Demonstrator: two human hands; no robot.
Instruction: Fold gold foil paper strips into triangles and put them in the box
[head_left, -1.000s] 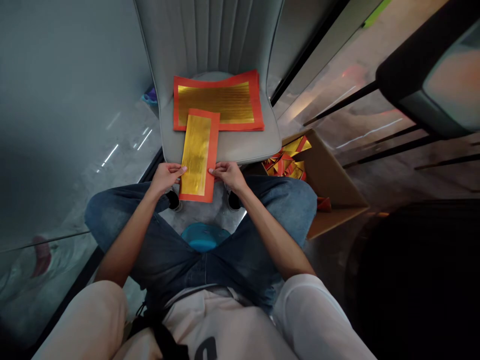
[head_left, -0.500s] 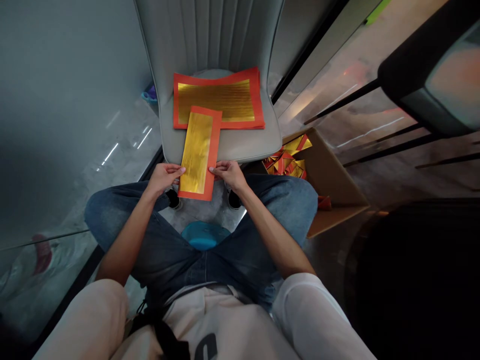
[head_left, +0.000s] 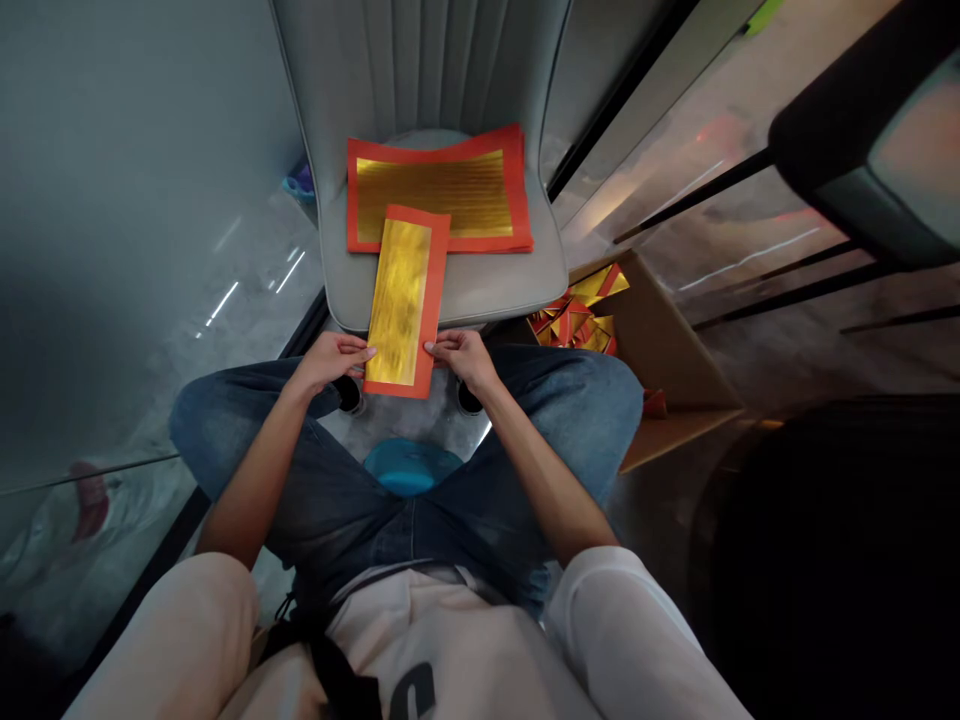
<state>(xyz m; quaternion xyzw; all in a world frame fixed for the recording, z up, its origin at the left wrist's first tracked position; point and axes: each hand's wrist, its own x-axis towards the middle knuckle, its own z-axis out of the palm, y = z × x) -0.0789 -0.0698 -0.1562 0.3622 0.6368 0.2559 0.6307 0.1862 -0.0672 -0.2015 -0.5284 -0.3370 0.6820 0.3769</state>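
Observation:
A narrow sheet of red-and-gold joss paper [head_left: 400, 305] is held between my two hands, its long side pointing away from me. My left hand [head_left: 336, 360] pinches its left edge near the lower end, thumb on top. On the opposite edge, my right hand [head_left: 463, 358] pinches it the same way. The far end of the sheet overlaps a stack of wider joss paper [head_left: 442, 200], gold in the middle with a red border, lying on the grey chair seat [head_left: 495, 290].
Right of the chair stands an open cardboard box [head_left: 675, 350] with several folded red-and-gold paper pieces [head_left: 574, 325] in it. A blue stool [head_left: 409, 468] shows between my legs. Dark chair legs [head_left: 697, 195] rise at the right, and a glass panel [head_left: 135, 200] stands at the left.
The view has shifted slightly. Both hands keep their pinch on the narrow joss paper, which sits a little further right in the picture.

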